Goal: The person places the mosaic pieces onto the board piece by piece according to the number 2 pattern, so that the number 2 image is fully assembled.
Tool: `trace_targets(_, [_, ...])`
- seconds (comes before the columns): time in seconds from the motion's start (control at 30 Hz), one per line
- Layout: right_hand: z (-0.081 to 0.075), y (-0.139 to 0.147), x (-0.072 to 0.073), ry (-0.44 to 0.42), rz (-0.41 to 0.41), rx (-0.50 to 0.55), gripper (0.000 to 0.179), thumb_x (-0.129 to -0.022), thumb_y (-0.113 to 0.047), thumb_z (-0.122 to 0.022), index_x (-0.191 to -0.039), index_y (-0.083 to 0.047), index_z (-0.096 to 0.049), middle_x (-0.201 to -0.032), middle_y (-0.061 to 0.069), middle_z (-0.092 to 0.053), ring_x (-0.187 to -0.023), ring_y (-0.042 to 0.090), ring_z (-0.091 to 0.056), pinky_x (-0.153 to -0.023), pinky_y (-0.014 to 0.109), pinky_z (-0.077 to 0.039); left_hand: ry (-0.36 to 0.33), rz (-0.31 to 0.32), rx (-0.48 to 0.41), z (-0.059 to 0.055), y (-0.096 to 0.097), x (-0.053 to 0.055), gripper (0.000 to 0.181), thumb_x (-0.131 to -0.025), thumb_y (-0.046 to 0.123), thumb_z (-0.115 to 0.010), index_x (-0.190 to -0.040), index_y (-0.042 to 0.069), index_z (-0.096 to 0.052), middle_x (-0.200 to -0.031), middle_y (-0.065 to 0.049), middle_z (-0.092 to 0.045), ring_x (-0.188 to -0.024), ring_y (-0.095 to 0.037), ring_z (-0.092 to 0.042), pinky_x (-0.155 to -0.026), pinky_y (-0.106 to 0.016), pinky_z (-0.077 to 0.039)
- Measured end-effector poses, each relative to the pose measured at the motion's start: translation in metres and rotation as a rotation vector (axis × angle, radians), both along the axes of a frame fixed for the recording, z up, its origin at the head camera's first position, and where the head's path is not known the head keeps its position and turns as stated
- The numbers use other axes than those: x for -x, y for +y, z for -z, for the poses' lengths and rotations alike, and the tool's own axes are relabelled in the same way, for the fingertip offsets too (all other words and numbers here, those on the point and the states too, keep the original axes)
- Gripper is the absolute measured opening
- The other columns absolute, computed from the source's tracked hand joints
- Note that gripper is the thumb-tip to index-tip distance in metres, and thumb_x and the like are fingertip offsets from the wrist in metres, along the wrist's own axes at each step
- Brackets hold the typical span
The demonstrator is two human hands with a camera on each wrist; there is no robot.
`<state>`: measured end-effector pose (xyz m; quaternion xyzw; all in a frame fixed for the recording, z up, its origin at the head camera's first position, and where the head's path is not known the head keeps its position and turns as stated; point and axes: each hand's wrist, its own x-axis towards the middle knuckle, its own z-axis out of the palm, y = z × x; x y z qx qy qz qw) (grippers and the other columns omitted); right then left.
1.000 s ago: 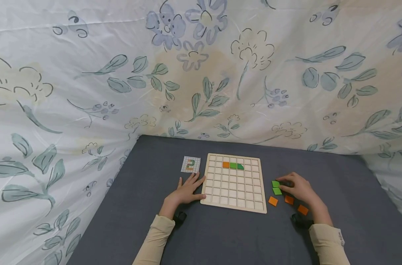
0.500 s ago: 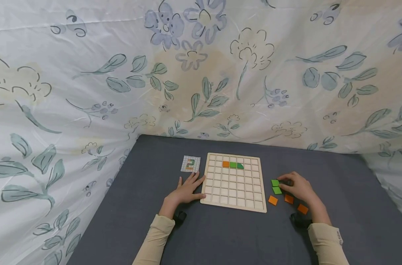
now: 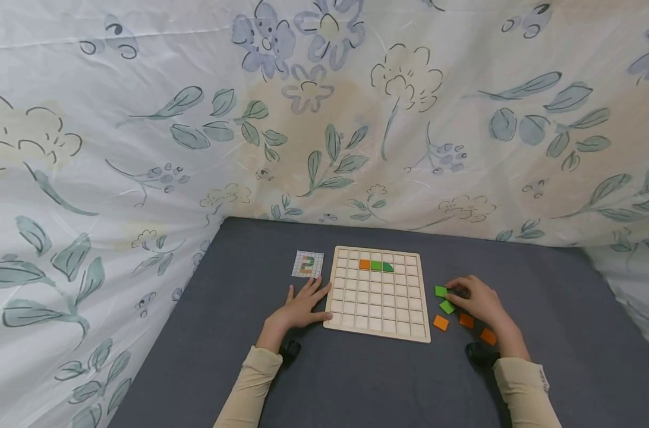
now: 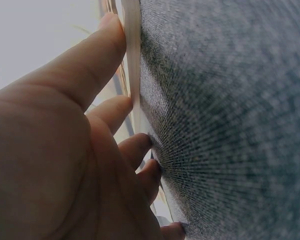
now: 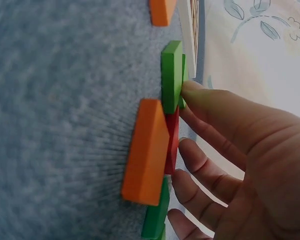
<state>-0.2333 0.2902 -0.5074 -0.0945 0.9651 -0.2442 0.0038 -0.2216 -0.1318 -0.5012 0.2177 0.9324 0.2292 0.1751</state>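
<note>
The light-green tile (image 3: 440, 291) is at the fingertips of your right hand (image 3: 479, 302), its edge pinched between thumb and finger. A second green tile (image 3: 447, 307) lies just on your side of that thumb, orange tiles (image 3: 440, 323) nearer you. Your left hand (image 3: 300, 306), fingers spread, touches the gridded board (image 3: 375, 311) between your hands; a patterned card (image 3: 305, 263) lies just past the left fingertips.

indoor nook: dark table (image 3: 378, 380), floral cloth (image 3: 324, 148)
</note>
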Motion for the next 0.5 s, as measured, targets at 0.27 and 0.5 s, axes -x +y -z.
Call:
trace_targets(0.27, [0.0008,-0.0020,0.0037,-0.019,0.017,-0.013,0.027,-0.085,-0.027,-0.068,-0.105,-0.008,-0.067,-0.097,0.013,-0.055,-0.072,0.019,-0.048,-0.063,0.037,-0.033,0.004,0.006,-0.006,0.0009,-0.0008,0.0002,0.074,-0.090,0.045,-0.056,-0.149,0.018,-0.022,-0.156,-0.011,-0.010,-0.143,-0.031,-0.004,-0.106,-0.066,0.004])
trace_targets(0.5, [0.0006,-0.0051,0.0041,-0.001,0.032,-0.040,0.025,-0.086,-0.025,-0.067,-0.103,-0.007,-0.067,-0.095,0.013,-0.055,-0.071,0.020,-0.048,-0.063,0.039,-0.032,0.006,0.005,-0.007,0.0006,-0.0007,0.0002,0.073,-0.090,0.045,-0.056,-0.149,0.019,-0.022,-0.155,-0.011,-0.011,-0.143,-0.031,-0.004,-0.106,-0.066,0.004])
